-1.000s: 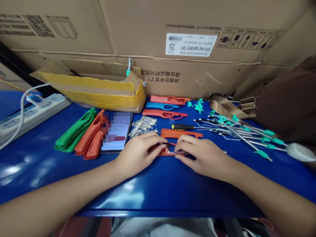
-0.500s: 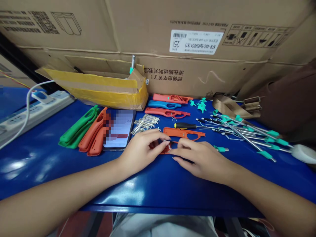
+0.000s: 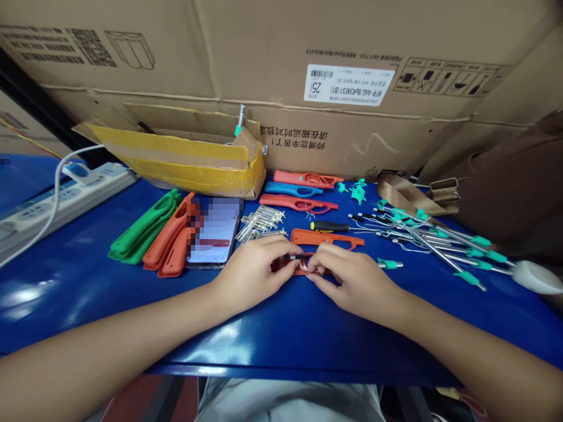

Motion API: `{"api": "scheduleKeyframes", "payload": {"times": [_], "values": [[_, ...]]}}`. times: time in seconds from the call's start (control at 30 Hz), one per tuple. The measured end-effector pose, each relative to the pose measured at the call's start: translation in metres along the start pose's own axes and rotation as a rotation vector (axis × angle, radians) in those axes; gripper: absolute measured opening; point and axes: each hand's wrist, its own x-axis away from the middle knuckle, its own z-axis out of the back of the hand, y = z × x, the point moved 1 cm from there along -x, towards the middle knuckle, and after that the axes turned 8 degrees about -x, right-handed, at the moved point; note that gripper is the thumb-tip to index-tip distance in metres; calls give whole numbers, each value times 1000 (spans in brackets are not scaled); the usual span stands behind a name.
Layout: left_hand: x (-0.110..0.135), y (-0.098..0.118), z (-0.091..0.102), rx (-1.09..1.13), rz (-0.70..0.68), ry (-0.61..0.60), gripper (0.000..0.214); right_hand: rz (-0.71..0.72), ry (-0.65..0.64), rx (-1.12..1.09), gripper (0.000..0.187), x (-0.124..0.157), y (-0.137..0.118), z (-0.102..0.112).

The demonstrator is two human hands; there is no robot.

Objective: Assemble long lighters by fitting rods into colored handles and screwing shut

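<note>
Between my hands a red lighter shell half (image 3: 301, 270) lies on the table, mostly covered by fingers. A small black part with thin white wires (image 3: 302, 264) sits at its inner side. My left hand (image 3: 253, 266) is closed, thumb and index finger pinching at the black part over the shell. From the other side my right hand (image 3: 358, 278) curls its fingers together at the white wires and the shell's right end; its exact grip is partly hidden. Just beyond lies an orange lighter shell half (image 3: 325, 238), with a yellow-and-black screwdriver (image 3: 329, 226) behind it.
Green shells (image 3: 143, 228) and orange shells (image 3: 169, 240) lie left beside a phone (image 3: 215, 231). Small metal pieces (image 3: 264, 221) are heaped behind my left hand. Metal tubes with green clips (image 3: 440, 240) spread rightward. A cardboard box (image 3: 189, 170) and power strip (image 3: 65, 202) stand behind.
My right hand's fingers have curled in closer around the wires and shell. The left hand keeps its pinch in nearly the same place. The view has shifted slightly.
</note>
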Motion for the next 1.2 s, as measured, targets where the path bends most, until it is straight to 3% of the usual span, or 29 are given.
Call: {"api": "scheduleKeyframes", "payload": {"times": [0.17,0.5,0.93,1.2], "values": [[0,2,2,-11,-3,-16,19,14,14,-85,10,0,1,1],[0,1,1,-16,9,-11,20,20,-43,50,25,2,-3,-1],[0,2,0,-5,5,-5,22,-127,-29,-151,15,0,-6,0],[-1,2,-1,13,46,-33,21,-162,-1,-164,8,-1,-8,2]]}}
